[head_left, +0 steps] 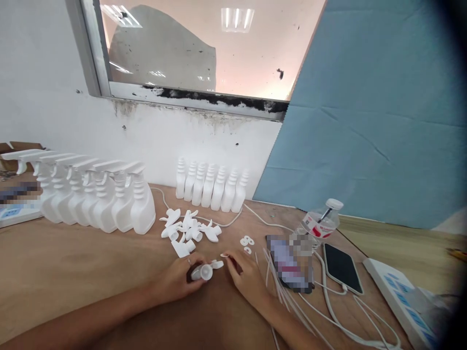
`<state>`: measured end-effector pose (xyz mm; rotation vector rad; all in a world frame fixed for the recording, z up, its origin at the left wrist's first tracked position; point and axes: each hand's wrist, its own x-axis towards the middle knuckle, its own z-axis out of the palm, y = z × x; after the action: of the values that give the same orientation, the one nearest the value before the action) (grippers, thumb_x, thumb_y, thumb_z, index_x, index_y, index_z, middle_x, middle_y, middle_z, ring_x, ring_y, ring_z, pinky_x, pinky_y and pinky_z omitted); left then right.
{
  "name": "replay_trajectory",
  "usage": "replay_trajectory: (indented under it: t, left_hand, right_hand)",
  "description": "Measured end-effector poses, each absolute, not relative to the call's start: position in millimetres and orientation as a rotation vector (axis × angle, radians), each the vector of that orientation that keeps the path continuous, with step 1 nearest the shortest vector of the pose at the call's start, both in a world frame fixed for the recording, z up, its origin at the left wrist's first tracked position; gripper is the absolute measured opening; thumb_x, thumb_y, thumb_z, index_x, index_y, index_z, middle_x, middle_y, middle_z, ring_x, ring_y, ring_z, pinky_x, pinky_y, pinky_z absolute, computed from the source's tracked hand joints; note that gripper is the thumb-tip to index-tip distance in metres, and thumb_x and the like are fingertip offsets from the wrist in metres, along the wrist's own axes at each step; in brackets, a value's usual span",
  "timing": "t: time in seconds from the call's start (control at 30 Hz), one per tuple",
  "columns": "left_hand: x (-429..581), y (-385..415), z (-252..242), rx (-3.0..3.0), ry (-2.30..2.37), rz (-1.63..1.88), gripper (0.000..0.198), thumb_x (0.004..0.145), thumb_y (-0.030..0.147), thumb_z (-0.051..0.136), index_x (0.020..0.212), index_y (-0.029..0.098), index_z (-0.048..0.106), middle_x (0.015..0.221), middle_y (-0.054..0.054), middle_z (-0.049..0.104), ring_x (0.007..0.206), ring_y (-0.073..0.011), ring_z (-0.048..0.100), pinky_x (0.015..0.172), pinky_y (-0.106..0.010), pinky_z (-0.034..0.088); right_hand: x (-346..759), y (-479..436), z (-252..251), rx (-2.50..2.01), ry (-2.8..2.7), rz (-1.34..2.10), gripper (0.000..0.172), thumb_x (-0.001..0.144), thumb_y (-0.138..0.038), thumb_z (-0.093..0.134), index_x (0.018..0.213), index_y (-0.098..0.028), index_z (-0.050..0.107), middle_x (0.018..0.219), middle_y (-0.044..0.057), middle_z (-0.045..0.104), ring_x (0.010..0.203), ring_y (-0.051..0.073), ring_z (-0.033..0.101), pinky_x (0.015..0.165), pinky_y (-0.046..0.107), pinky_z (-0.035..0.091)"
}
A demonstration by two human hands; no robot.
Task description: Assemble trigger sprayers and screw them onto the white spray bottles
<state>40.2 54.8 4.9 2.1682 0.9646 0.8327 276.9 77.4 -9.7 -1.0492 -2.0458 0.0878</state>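
Observation:
My left hand (177, 278) is closed around a white spray trigger head (205, 272), its round collar opening turned up toward me. Just to the right, my right hand (247, 276) pinches a small white washer (224, 255) at its fingertips, a short gap away from the trigger head. Beyond my hands lies a loose heap of white trigger heads (189, 226). A few more white ring washers (248, 241) lie flat past my right hand. Thin clear tubes (279, 287) run along the table beside my right forearm.
At the left, several white spray bottles (142, 209) with trigger heads stand in a row. Several bottles without heads (219, 192) line the wall. Rightward are a phone (343, 267) on a charging cable, a plastic water bottle (321, 221), a blurred-out device (292, 267) and a power strip (401, 301).

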Motion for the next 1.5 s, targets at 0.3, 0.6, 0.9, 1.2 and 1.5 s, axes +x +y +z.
replay_trajectory:
  t: [0.3,0.6,0.9,1.2,1.5]
  left_hand:
    - [73,96,1,1.900,0.738,0.774,0.028,0.081,0.019,0.060,0.102,0.020,0.043,0.091,-0.001,0.065,0.082,-0.0146,0.059,0.072,-0.026,0.045]
    - [57,93,-3,1.999,0.885,0.752,0.023,0.086,0.027,0.058,0.105,0.022,0.046,0.095,-0.002,0.063,0.086,-0.0169,0.058,0.077,-0.029,0.048]
    - [49,94,0,2.451,0.790,0.757,0.026,0.090,0.026,0.056,0.114,0.021,0.049,0.119,-0.009,0.056,0.108,-0.0196,0.055,0.093,-0.031,0.048]
    - [46,101,-3,2.560,0.673,0.733,0.020,0.096,0.026,0.047,0.113,0.019,0.057,0.102,-0.006,0.063,0.094,-0.0145,0.060,0.083,-0.024,0.049]
    - [44,102,0,2.630,0.628,0.717,0.022,0.097,0.028,0.046,0.112,0.019,0.060,0.102,-0.006,0.065,0.091,-0.0140,0.063,0.081,-0.024,0.050]
  right_hand:
    - [268,77,3,-0.821,-1.988,-0.016,0.028,0.088,-0.008,0.049,0.107,-0.024,0.062,0.085,0.005,0.063,0.078,0.019,0.060,0.067,0.034,0.052]
    - [271,77,1,-0.728,-2.332,0.147,0.053,0.085,-0.005,0.047,0.135,-0.021,0.043,0.121,0.014,0.054,0.111,0.024,0.053,0.090,0.043,0.050]
    - [271,83,-5,-0.769,-2.390,0.173,0.042,0.088,-0.014,0.053,0.127,-0.023,0.043,0.114,0.010,0.058,0.103,0.023,0.054,0.086,0.041,0.048]
    - [273,84,-16,-0.822,-2.433,0.245,0.029,0.091,-0.018,0.051,0.120,-0.022,0.051,0.086,0.004,0.062,0.075,0.017,0.055,0.073,0.033,0.044]
    - [275,83,-13,-0.783,-2.419,0.255,0.017,0.092,-0.019,0.051,0.108,-0.023,0.058,0.079,0.002,0.059,0.071,0.016,0.051,0.066,0.028,0.044]
